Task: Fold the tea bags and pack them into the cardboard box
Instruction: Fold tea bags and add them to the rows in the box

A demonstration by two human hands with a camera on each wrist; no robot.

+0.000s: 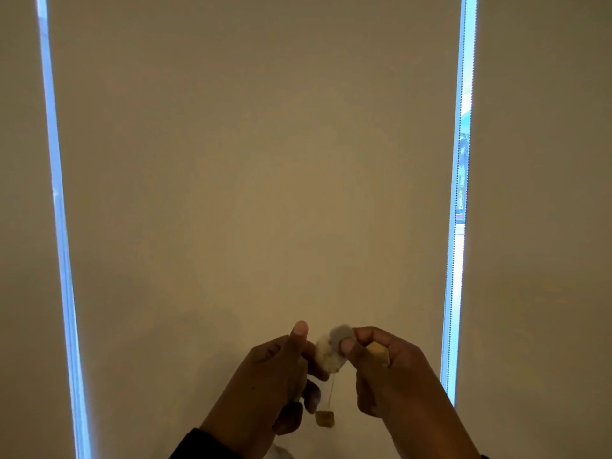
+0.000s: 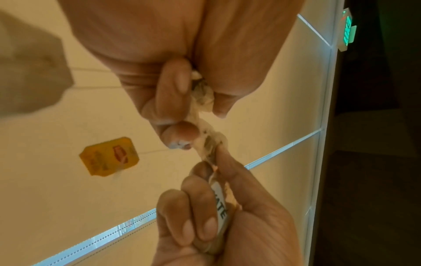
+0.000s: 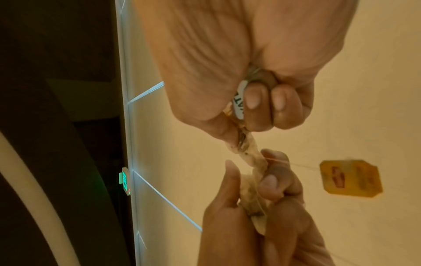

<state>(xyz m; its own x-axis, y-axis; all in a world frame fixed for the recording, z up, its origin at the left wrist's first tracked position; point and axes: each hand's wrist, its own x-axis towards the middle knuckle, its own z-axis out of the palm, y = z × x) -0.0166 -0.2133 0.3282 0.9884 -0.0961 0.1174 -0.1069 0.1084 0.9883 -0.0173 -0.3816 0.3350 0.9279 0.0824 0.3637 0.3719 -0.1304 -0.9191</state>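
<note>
Pinching a tea bag [image 1: 326, 354] stretched crosswise between left hand [image 1: 265, 382] and right hand [image 1: 390, 372].

tag [image 2: 109, 156] print blurred, white label [image 3: 238, 100] text part-hidden by fingers

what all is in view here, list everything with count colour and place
tea bag: one, whitish, pinched between both hands
yellow tag: one, dangling on a thin string below the tea bag
white label: one, dark lettering, tucked in the right hand's curled fingers
roller blinds: beige, filling the background, bright window gaps between them
exit sign: one, green lit, on the dark wall beside the blinds
left hand: one, grips the tea bag's left end
right hand: one, pinches the tea bag's right end
</note>
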